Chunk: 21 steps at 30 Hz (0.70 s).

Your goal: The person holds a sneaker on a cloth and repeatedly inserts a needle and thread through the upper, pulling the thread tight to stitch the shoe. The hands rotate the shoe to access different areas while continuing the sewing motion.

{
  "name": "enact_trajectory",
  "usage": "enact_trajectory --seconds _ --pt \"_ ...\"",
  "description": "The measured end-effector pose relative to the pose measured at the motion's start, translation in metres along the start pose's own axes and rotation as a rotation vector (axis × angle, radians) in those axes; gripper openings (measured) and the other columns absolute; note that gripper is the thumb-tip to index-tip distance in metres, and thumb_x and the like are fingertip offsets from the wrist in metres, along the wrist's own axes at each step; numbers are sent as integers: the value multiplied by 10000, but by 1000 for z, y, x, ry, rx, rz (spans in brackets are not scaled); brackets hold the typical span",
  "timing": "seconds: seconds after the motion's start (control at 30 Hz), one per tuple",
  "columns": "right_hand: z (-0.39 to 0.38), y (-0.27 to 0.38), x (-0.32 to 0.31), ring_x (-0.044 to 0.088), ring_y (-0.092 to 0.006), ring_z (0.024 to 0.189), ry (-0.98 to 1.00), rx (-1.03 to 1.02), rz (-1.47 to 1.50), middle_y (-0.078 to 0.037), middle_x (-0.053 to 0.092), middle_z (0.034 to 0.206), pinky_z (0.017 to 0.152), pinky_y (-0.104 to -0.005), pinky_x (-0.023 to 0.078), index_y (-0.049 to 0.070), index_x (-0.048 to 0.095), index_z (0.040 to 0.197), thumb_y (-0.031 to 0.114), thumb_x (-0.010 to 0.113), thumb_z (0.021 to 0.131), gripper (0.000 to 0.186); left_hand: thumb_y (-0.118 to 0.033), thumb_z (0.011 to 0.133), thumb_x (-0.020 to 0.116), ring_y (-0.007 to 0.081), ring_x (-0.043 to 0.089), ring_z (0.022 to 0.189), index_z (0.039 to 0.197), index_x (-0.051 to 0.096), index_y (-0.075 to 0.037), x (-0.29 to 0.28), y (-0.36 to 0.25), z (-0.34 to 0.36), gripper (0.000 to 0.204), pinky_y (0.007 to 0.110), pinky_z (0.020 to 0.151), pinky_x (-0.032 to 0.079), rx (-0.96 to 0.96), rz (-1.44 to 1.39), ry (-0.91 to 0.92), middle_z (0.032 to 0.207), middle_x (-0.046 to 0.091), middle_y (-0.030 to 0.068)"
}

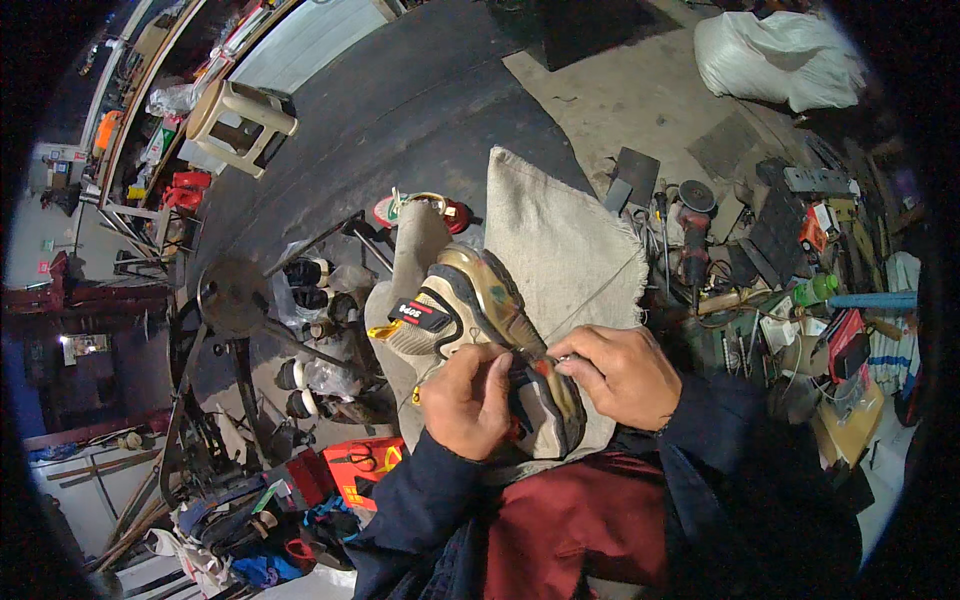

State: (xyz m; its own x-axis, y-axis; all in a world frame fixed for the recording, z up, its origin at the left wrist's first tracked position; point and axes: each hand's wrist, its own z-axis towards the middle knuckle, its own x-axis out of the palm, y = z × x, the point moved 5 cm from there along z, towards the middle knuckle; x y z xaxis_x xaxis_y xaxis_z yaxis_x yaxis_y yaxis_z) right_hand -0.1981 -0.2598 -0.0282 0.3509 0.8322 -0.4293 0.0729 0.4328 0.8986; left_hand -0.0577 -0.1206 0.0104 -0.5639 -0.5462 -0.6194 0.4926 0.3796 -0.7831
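A beige and black sneaker [470, 295] with a chunky translucent sole lies tilted on its side on a rough cream cloth [555, 235] over my lap. My left hand [467, 400] is closed, thumb and index pinched beside the shoe's middle, below the dark strap. My right hand [617, 375] is closed at the sole's edge, its fingertips pinching something small that I cannot make out. Both sets of fingertips are close together over the shoe, and what the left ones hold is hidden. The lower part of the shoe runs down between my hands.
An angle grinder [695, 240] lies among tools at the right. A metal stand [230, 295] and bagged shoes [325, 375] are at the left. An orange box [365, 480] sits at lower left, a plastic stool [235, 125] at upper left, and a white sack [770, 55] at upper right.
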Motion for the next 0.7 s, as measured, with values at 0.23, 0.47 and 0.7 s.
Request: enact_trajectory --seconds 0.23,0.47,0.7 --pt "13 -49 -112 433 -69 541 -694 -22 1472 36 515 724 482 -237 365 30 656 1115 235 610 994 242 -48 921 701 288 658 611 950 664 -1 -2 5 3 66 342 597 510 24 -1 -8 735 654 183" --pt "3 -28 -56 596 -111 779 -440 249 541 -67 692 997 675 -252 484 2 676 1210 148 659 966 284 -64 956 660 241 667 662 970 681 11 -4 7 1 79 330 640 516 11 -117 29 771 678 162" --pt "14 -8 -14 661 -330 814 252 234 -128 -199 649 882 712 -363 509 -26 678 1027 159 714 910 221 -308 1062 528 250 635 809 899 584 -21 -113 47 -3 335 373 721 505 130 -489 -314 942 657 140"
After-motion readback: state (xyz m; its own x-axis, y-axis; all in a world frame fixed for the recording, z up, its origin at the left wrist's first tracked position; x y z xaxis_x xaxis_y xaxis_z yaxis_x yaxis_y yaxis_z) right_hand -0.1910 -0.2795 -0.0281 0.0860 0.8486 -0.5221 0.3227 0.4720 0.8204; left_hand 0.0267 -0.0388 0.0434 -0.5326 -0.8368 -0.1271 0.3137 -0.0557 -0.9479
